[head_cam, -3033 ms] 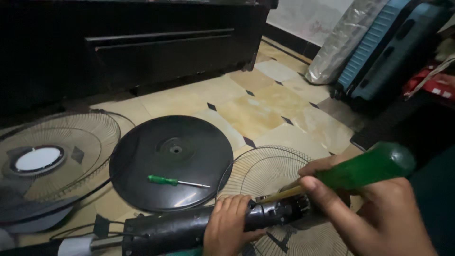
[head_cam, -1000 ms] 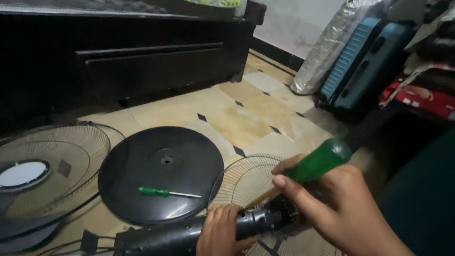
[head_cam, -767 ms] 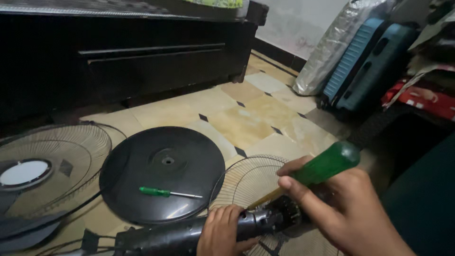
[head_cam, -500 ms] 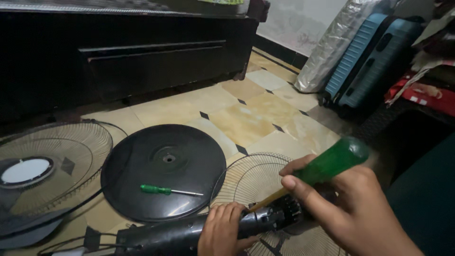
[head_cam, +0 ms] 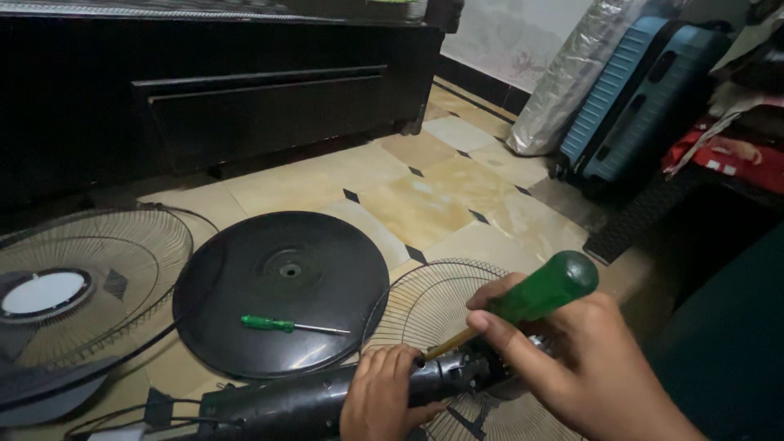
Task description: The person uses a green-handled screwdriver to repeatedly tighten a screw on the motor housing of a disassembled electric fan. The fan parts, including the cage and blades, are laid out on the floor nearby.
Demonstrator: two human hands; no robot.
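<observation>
The right hand (head_cam: 588, 359) keeps a closed grip on a large green-handled screwdriver (head_cam: 539, 296), its tip angled down onto the black cylindrical fan motor housing (head_cam: 327, 400), which the left hand (head_cam: 384, 396) clasps just above the tiled floor (head_cam: 425, 204). The housing lies over a round wire fan guard (head_cam: 433, 302). Beside it, a small green screwdriver (head_cam: 286, 325) rests on a black round fan base (head_cam: 282, 294); a second wire guard (head_cam: 82, 286) lies farther left.
</observation>
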